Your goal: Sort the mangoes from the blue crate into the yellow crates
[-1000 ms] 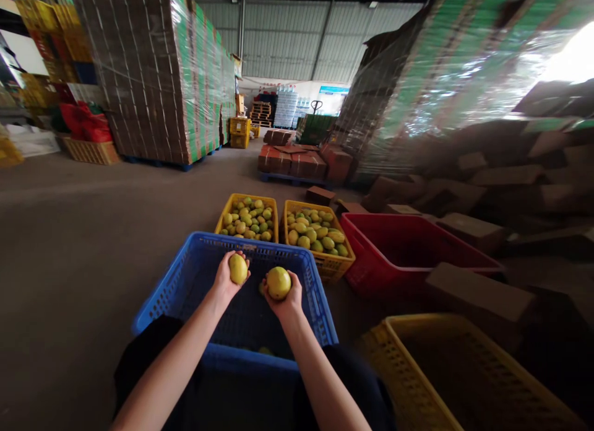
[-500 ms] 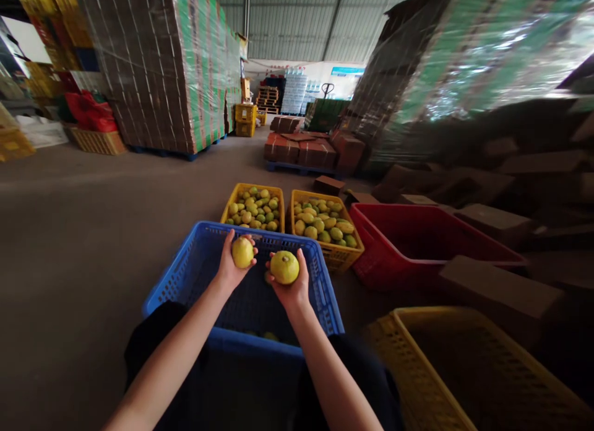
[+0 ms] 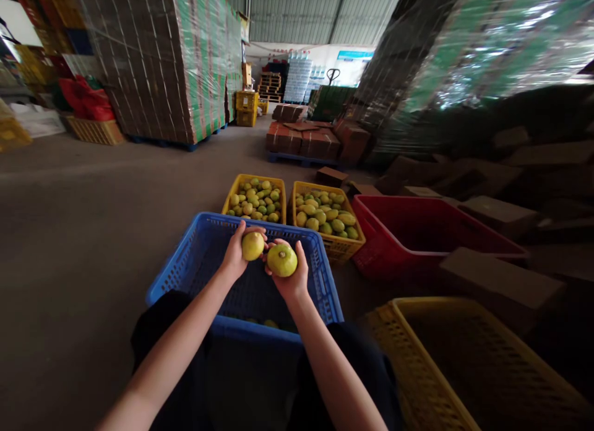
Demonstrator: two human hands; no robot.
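Observation:
My left hand [image 3: 234, 257] is closed around a yellow lemon [image 3: 253, 246], its rounded end turned up toward me. Close beside it, my right hand [image 3: 294, 283] cups a larger, greener lemon [image 3: 282, 261] with the stem end showing. Both hands are held over a blue plastic crate [image 3: 160, 281], and their fingertips nearly meet. Low in the crate, by its near wall, a few lemons [image 3: 270, 323] show in part; my arms and the rim cover the rest of that area.
Beyond the blue crate stand a left yellow crate [image 3: 226, 202] and a right yellow crate [image 3: 341, 250], both full of yellow and green lemons. A red bin [image 3: 387, 257] and another yellow crate [image 3: 417, 363] are on my right, near cardboard boxes [image 3: 501, 279]. Wrapped pallet stacks [image 3: 204, 65] rise behind.
My left hand has moved right with its lemon, bringing it close to the lemon in my right hand. The right hand has shifted slightly left. The view has tilted down a little.

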